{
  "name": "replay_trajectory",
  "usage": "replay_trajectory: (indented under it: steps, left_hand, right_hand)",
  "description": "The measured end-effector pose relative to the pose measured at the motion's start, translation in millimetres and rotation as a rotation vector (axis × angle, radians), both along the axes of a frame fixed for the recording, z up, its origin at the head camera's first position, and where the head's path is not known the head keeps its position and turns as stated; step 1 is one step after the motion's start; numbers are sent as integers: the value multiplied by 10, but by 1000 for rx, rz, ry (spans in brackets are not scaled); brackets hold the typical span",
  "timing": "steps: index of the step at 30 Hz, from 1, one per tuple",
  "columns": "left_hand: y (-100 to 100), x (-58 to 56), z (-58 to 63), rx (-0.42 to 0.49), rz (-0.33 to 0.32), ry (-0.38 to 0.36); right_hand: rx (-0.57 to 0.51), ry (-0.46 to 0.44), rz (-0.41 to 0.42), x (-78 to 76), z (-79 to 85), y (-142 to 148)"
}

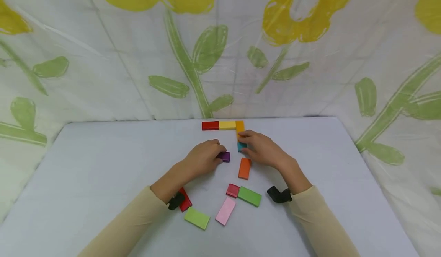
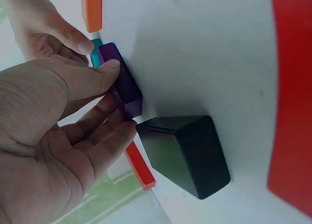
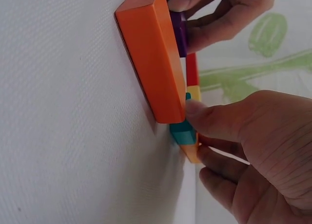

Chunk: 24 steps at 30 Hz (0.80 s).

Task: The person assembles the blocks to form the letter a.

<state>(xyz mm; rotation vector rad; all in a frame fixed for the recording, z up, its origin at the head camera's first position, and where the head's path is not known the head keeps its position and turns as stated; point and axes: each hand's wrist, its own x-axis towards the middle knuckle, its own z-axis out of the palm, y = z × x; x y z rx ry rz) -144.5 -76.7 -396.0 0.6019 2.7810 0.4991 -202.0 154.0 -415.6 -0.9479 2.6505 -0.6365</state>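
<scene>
My left hand (image 1: 204, 158) pinches a purple block (image 1: 226, 157) between thumb and fingers, close over the white table (image 1: 113, 165). A black block (image 2: 187, 153) stands right by its fingertips in the left wrist view; the head view hides it. My right hand (image 1: 264, 148) is at the lower end of a row of blocks, thumb and fingers around a teal block (image 1: 240, 146) that adjoins an amber block (image 1: 239, 124). From the amber block's far end, a yellow block (image 1: 227, 125) and a red block (image 1: 210, 126) run left, end to end.
Nearer me lie an orange block (image 1: 244, 168), a green block (image 1: 249, 196), a small red block (image 1: 232, 190), a pink block (image 1: 225, 211) and a light green block (image 1: 197, 218). Another red block (image 1: 186, 200) is partly under the left wrist. A flower-patterned curtain (image 1: 131, 58) hangs behind.
</scene>
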Motion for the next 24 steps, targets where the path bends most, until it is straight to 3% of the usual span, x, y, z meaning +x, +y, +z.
replay_trajectory:
  steps: [24]
  left_hand:
    - [33,-177,-12,23,25,69]
  right_hand:
    - [-25,-3,5,-27,2,-5]
